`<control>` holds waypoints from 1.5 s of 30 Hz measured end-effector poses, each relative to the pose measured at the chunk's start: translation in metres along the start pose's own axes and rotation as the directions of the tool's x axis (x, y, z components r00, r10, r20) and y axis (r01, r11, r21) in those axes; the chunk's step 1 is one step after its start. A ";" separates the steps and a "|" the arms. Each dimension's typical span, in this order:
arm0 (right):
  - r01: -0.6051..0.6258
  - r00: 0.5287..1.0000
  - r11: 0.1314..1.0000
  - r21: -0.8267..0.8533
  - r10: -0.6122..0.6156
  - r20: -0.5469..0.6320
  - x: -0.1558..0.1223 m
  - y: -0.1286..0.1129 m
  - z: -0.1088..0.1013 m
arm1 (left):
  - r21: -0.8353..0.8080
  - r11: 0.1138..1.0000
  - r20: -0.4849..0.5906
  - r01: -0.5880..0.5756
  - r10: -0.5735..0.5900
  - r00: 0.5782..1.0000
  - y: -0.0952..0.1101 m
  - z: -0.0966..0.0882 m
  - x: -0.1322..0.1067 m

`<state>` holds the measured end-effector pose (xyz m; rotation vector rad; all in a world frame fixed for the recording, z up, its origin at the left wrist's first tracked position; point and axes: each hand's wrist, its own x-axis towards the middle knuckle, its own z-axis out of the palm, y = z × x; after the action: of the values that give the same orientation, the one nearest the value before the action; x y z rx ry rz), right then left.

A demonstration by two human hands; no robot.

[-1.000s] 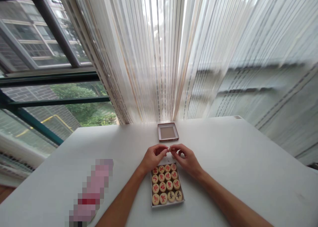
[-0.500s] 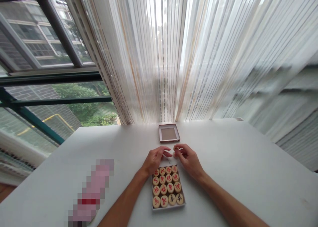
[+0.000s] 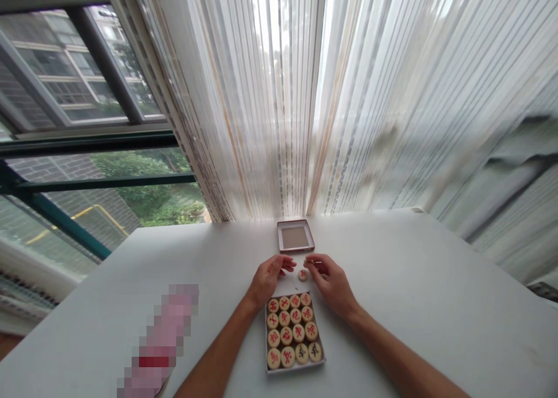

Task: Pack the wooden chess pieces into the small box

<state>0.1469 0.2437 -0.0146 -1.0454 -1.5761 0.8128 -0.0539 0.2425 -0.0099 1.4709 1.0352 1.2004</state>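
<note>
A shallow box (image 3: 296,371) sits before me with rows of round wooden xiangqi pieces, most with red characters and two at the near right with black ones. One loose xiangqi piece (image 3: 302,275) with a red mark lies on the table just beyond the box, between my hands. My right hand (image 3: 330,277) pinches another xiangqi piece (image 3: 307,262) between thumb and fingertips, mostly covered by the fingers. To the left of the loose piece, my left hand (image 3: 270,275) is held with its fingers apart and nothing visible in them, near the box's far left corner.
The white table (image 3: 392,282) carries a box lid (image 3: 295,237) turned inside up near its far edge. A blurred-out pink object (image 3: 168,334) lies at the left. String curtains (image 3: 279,125) hang behind the table, with a window (image 3: 87,96) at the left.
The loose xiangqi piece now shows plainly on the table between my hands. My left hand has drawn slightly left, uncovering the box's far left piece. My right hand still pinches a piece.
</note>
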 end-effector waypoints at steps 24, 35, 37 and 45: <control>0.088 0.976 0.989 0.117 -0.109 0.188 -0.004 -0.004 0.001 | 0.025 1.000 0.035 -0.008 0.007 0.999 -0.003 0.002 -0.001; 0.132 0.968 0.990 0.047 -0.139 0.210 -0.004 -0.004 -0.001 | -0.013 1.000 0.107 -0.012 0.013 0.994 -0.001 0.003 -0.002; 0.129 0.966 0.990 0.052 -0.138 0.217 -0.005 -0.005 -0.001 | 0.002 1.000 0.096 -0.010 0.010 0.995 -0.001 0.003 -0.003; 0.015 0.989 0.989 0.148 -0.037 0.146 -0.002 0.003 0.001 | 0.070 0.997 -0.048 -0.018 0.022 0.999 -0.001 0.003 -0.002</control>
<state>0.1470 0.2428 -0.0181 -0.8730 -1.6244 0.9924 -0.0510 0.2406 -0.0119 1.5159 1.1077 1.2306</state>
